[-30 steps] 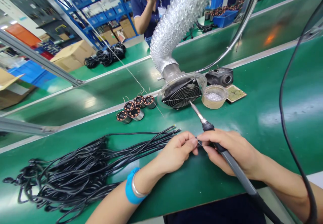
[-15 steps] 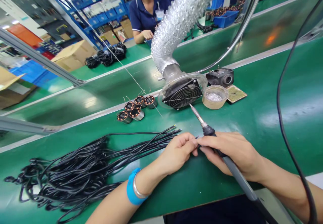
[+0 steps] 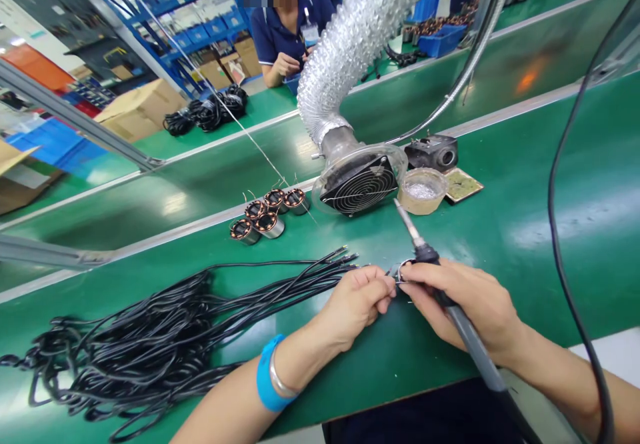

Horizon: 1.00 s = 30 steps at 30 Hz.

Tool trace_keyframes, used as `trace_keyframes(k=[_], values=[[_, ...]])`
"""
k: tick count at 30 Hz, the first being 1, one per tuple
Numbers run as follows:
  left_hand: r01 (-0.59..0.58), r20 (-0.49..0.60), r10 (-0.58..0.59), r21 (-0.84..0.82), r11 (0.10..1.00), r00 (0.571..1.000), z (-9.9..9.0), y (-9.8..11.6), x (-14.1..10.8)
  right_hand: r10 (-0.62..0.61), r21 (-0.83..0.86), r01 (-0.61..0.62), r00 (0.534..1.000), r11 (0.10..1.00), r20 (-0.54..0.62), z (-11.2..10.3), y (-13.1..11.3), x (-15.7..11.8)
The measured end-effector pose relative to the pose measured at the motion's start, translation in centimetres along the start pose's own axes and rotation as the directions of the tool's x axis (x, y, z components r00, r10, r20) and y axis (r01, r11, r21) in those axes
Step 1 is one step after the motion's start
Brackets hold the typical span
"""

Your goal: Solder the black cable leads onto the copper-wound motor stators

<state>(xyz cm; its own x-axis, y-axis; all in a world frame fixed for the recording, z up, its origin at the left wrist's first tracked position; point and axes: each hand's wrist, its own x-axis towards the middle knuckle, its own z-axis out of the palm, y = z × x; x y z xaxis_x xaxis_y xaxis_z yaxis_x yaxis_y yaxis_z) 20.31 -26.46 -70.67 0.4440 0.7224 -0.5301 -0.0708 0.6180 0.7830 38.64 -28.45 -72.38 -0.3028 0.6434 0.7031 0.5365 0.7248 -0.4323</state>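
My left hand (image 3: pixel 361 297) is closed, its thumb and fingers pinching the end of a thin black cable at the centre of the bench. Right beside it, my right hand (image 3: pixel 467 301) is wrapped round a soldering iron (image 3: pixel 470 344) whose metal tip points up and away. Between thumb and finger of that hand is a small ring-like loop of wire (image 3: pixel 401 271). Black cables (image 3: pixel 150 337) lie in a tangled bundle to the left, their stripped ends close to my left hand. Several copper-wound stators (image 3: pixel 269 223) stand behind them.
A fan (image 3: pixel 361 187) under a silver duct (image 3: pixel 345 51) stands beyond my hands. Right of it are a round solder container (image 3: pixel 423 192), a square tray (image 3: pixel 463 185) and a dark metal holder (image 3: pixel 434 153). A person (image 3: pixel 290 31) works across the bench. A black cord hangs at the right.
My right hand has drawn slightly right, away from my left hand, and the iron's tip has moved from before the fan towards the round container. The wire loop now shows.
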Motion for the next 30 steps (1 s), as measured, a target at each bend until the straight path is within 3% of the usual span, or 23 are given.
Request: trace_keyframes(k=[5, 11, 19, 25, 30], values=[[-0.039, -0.054, 0.043, 0.071, 0.997, 0.998, 0.3, -0.1, 0.0, 0.100, 0.164, -0.112, 0.992, 0.980, 0.080, -0.4, 0.5, -1.1], [-0.112, -0.103, 0.129, 0.159, 0.981, 0.986, 0.4, -0.7, 0.1, 0.299, 0.166, -0.296, 0.954, 0.940, 0.010, 0.6, 1.0, -0.6], [-0.165, -0.138, 0.210, 0.285, 0.944, 0.968, 0.6, -0.8, 0.5, 0.273, 0.184, -0.287, 0.957, 0.940, 0.099, 0.1, 1.4, -1.2], [-0.147, -0.111, 0.195, 0.342, 0.928, 0.974, 0.6, -0.8, 0.6, 0.300, 0.129, -0.295, 0.954, 0.947, -0.020, -2.3, 0.0, -0.9], [-0.163, -0.110, 0.210, 0.336, 0.928, 0.971, 0.5, -0.9, 0.6, 0.265, 0.085, -0.264, 0.964, 0.961, -0.005, -5.4, -1.8, -0.7]])
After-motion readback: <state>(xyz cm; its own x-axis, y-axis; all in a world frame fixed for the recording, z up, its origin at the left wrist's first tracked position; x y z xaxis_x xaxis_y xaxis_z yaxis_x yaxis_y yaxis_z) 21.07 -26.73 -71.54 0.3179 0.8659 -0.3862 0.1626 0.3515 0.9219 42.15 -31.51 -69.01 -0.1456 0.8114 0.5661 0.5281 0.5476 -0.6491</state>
